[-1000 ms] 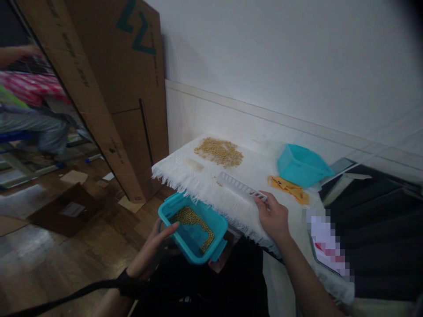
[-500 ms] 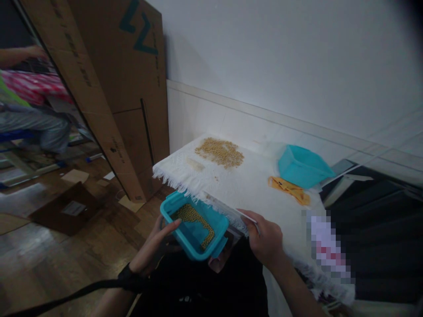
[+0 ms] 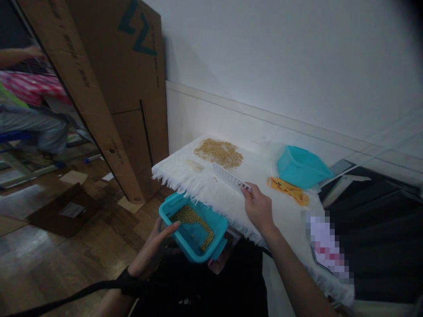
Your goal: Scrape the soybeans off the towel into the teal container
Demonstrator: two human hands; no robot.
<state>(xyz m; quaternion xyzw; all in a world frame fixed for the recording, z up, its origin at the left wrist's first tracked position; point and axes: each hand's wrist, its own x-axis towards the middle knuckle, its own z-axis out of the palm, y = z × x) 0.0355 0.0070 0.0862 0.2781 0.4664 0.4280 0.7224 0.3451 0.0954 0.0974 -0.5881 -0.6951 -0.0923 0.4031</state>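
My left hand (image 3: 152, 248) grips a turquoise plastic box (image 3: 193, 226) just below the table's near edge; yellow beans lie along its bottom. My right hand (image 3: 258, 206) is closed on one end of a white slotted strip (image 3: 229, 177), which lies on the white towel (image 3: 211, 187) and points toward a pile of yellow beans (image 3: 218, 152) at the far left of the table. A few stray beans lie near the strip.
A second turquoise box (image 3: 302, 166) stands at the back right with an orange tool (image 3: 289, 188) beside it. Large cardboard sheets (image 3: 109, 88) lean on the wall at left. Another person sits far left. Cardboard pieces lie on the wooden floor.
My right hand had drawn the strip to the table's near edge over the box; now it has carried the strip back out onto the towel toward the bean pile. The left hand held still.
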